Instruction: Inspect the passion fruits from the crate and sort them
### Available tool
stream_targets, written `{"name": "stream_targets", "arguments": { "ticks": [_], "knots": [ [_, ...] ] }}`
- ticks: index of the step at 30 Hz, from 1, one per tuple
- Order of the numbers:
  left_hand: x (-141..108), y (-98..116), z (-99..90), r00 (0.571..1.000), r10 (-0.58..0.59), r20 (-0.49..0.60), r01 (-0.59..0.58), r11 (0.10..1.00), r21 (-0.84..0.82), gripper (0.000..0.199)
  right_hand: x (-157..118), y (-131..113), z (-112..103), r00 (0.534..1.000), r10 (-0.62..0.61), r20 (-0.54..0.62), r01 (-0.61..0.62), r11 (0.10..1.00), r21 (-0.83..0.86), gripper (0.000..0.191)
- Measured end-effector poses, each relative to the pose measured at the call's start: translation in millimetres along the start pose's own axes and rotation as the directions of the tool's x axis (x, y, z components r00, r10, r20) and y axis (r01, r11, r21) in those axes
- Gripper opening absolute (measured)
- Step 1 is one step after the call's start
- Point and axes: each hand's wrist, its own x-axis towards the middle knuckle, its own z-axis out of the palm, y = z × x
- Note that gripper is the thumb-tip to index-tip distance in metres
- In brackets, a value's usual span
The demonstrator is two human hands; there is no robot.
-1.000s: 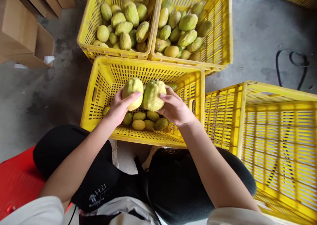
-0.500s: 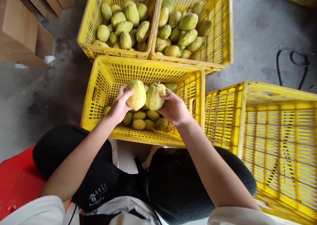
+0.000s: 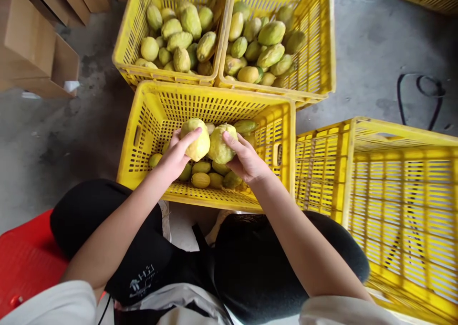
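Note:
My left hand (image 3: 176,154) is closed around a pale yellow-green citron (image 3: 198,141), its thumb lying along the top. Beside it, my right hand (image 3: 247,159) grips a bumpier, greener citron (image 3: 220,145) with the thumb across its upper side. Both fruits are held close together above the near yellow crate (image 3: 143,191). Several smaller yellow-green fruits (image 3: 201,180) lie in the bottom of that crate, partly hidden by my hands and the held citrons.
Two yellow crates of similar fruit, left (image 3: 125,72) and right (image 3: 331,62), stand beyond the near one. At right is another yellow crate (image 3: 352,172). Cardboard boxes (image 3: 28,34) are at upper left, a black cable (image 3: 400,100) on the floor, a red seat (image 3: 28,263) at lower left.
My right thumb has moved from the side of its citron onto the top, and that fruit has turned and shifted slightly down and left. The left citron has barely moved.

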Motion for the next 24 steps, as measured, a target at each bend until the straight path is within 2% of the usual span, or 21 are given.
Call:
{"name": "stream_targets", "arguments": {
  "ticks": [3,6,8,12,17,21,24],
  "knots": [
    [-1,6,4.6,0.997,-0.016,-0.070,0.011,0.998,-0.063,0.026,1,-2,-1,0.999,0.040,0.000,-0.040,0.997,0.062,0.043],
    [-2,13,8.4,0.988,-0.050,-0.149,0.030,0.991,-0.134,0.033,2,-2,-3,0.999,0.048,0.011,-0.049,0.992,0.118,0.039],
    [-2,15,9.6,0.985,-0.066,-0.161,0.041,0.987,-0.154,0.033,2,-2,-3,1.000,0.026,-0.006,-0.025,0.991,0.129,0.039],
    [-2,13,9.2,0.993,-0.022,-0.119,0.000,0.984,-0.179,0.029,0,-2,1,0.998,-0.027,-0.063,0.033,0.994,0.103,0.041],
    [-1,5,3.7,1.000,0.011,-0.025,-0.014,0.991,-0.133,0.034,-2,-1,4,0.998,-0.002,-0.065,0.007,0.996,0.083,0.051],
    [1,-3,-1.7,0.999,0.032,0.041,-0.028,0.995,-0.099,0.036,-4,0,5,1.000,-0.024,-0.003,0.024,0.997,0.077,0.053],
    [1,-4,-1.8,0.997,0.056,0.056,-0.051,0.995,-0.086,0.033,-6,-3,8,0.998,-0.022,0.054,0.017,0.996,0.088,0.049]
  ]
}}
